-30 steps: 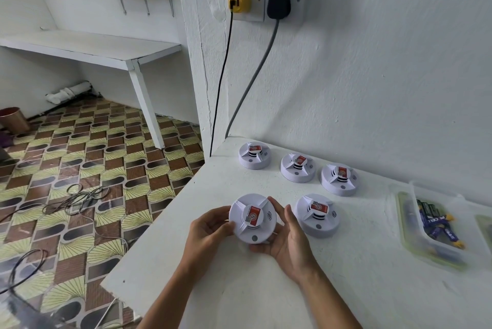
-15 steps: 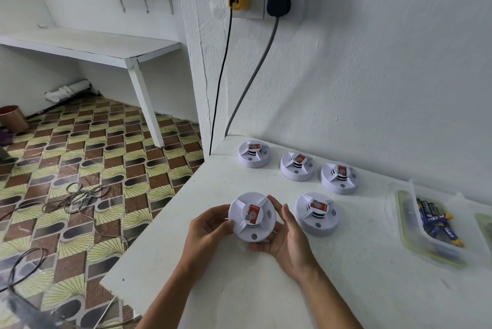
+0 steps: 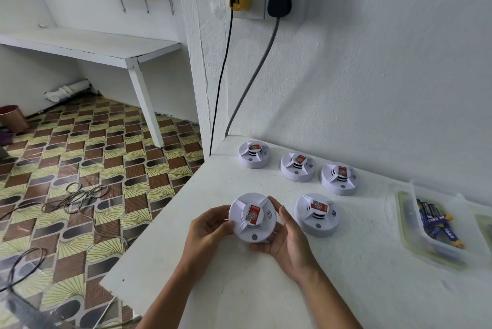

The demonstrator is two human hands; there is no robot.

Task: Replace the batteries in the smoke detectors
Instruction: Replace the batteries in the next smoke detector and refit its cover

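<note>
A round white smoke detector (image 3: 252, 218) with a red sticker on its cap is held face up just above the white table (image 3: 266, 291). My left hand (image 3: 206, 232) grips its left rim and my right hand (image 3: 286, 240) cups its right and lower rim. Another detector (image 3: 316, 214) lies just to the right. A row of three detectors sits further back: one (image 3: 254, 154), a second (image 3: 297, 166) and a third (image 3: 340, 178). A clear plastic box (image 3: 436, 224) at the right holds several blue batteries (image 3: 436, 222).
The white wall runs close behind the detectors. Two cables (image 3: 247, 83) hang from wall sockets down to the table's back left corner. The table's left edge drops to a patterned floor with loose wires (image 3: 72, 195). A second container (image 3: 486, 227) shows at the far right edge.
Both hands keep their hold on the detector, which sits nearly where it was. The detector looks turned slightly between my hands.
</note>
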